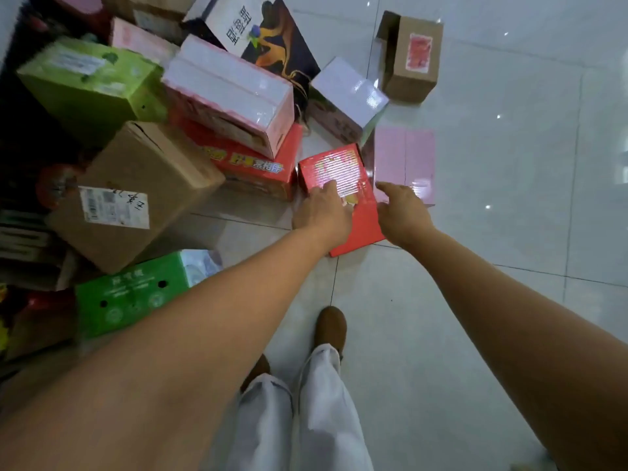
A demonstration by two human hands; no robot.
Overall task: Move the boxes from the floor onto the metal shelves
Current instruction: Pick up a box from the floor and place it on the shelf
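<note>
left hand (323, 212) lies flat on the top of the small red box (343, 185), fingers fairly straight, toward its 9 o'clock edge. right hand (401, 212) is at the box's 3 o'clock edge, index finger stretched out; its other fingers are hidden, so i cannot tell whether it grips. the box lies flat on the floor, long axis roughly 11 to 5 o'clock. a flat pink box (404, 154) lies just beside it at 3 o'clock, a larger red box (251, 164) at 9 o'clock, and a brown carton (411, 56) well off at 1 o'clock. glossy pale tiled floor (509, 164).
</note>
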